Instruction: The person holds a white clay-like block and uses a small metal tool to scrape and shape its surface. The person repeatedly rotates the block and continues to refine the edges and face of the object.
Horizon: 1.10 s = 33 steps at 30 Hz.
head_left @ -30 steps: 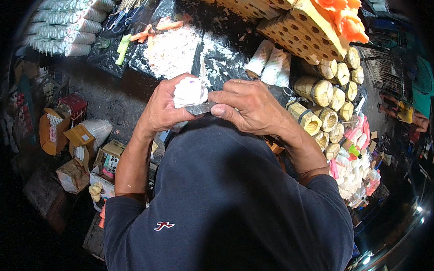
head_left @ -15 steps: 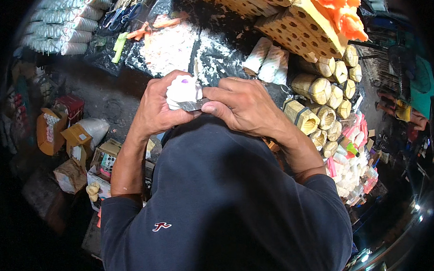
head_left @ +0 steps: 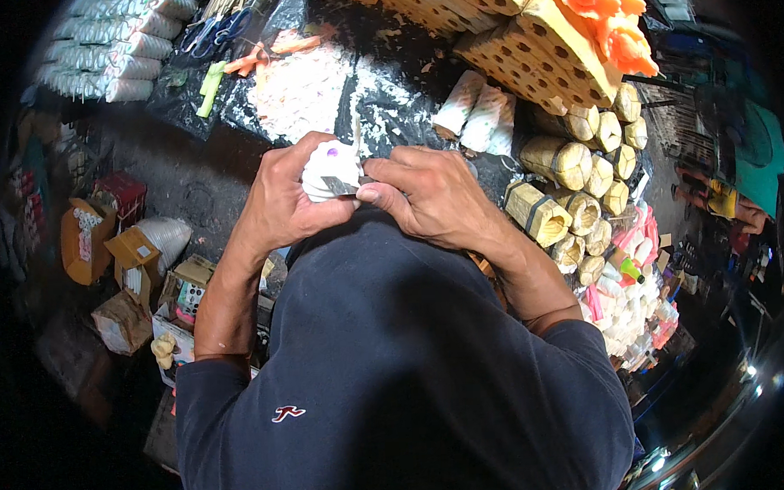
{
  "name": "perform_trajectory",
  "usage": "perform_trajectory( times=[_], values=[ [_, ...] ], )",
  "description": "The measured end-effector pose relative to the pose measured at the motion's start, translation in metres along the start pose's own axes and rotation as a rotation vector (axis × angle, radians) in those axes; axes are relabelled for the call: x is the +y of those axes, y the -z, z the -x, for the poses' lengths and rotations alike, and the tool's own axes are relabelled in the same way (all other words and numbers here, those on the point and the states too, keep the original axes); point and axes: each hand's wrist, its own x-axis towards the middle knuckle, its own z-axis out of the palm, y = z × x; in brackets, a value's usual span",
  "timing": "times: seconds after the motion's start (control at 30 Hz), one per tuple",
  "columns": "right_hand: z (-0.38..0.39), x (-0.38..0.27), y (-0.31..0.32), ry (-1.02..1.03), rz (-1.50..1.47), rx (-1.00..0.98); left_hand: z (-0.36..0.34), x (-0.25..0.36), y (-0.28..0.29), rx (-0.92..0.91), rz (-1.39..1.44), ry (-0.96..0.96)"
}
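Note:
My left hand (head_left: 288,195) is closed around a thick white candle (head_left: 327,161) with a scalloped edge and a purple spot on its upward end. Thumb and fingers wrap its left side and underside, so much of its body is hidden. My right hand (head_left: 420,192) pinches a thin grey blade (head_left: 342,186), its handle end covered by the fingers. The blade lies slantwise across the lower part of the candle's end and appears to touch it. Both hands are close together in front of my chest.
White shavings (head_left: 296,93) cover black plastic beyond my hands. Two scissors (head_left: 220,31) lie near stacked white twisted candles (head_left: 135,55) at far left. At right stand yellow perforated blocks (head_left: 532,63), wrapped white rolls (head_left: 474,112) and bound yellowish cylinders (head_left: 557,161). Cardboard boxes (head_left: 133,250) stand left.
The blade has shifted from the candle's lower edge up and leftward over its end. Both hands keep their grips. The whole view has shifted slightly.

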Motion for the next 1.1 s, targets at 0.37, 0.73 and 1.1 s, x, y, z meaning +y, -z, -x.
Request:
perform_trajectory(
  times=[0.37, 0.73, 1.1],
  values=[
    [-0.001, 0.008, -0.006, -0.021, -0.018, -0.040, -0.001, -0.002, -0.003, 0.016, -0.095, -0.012],
    [0.002, 0.002, 0.009, -0.108, -0.177, 0.030, -0.012, -0.001, -0.011, 0.220, -0.275, -0.187],
    [0.006, -0.015, -0.001, -0.165, -0.062, 0.110, -0.011, -0.009, -0.029, 0.375, -0.383, -0.156]
  ],
)
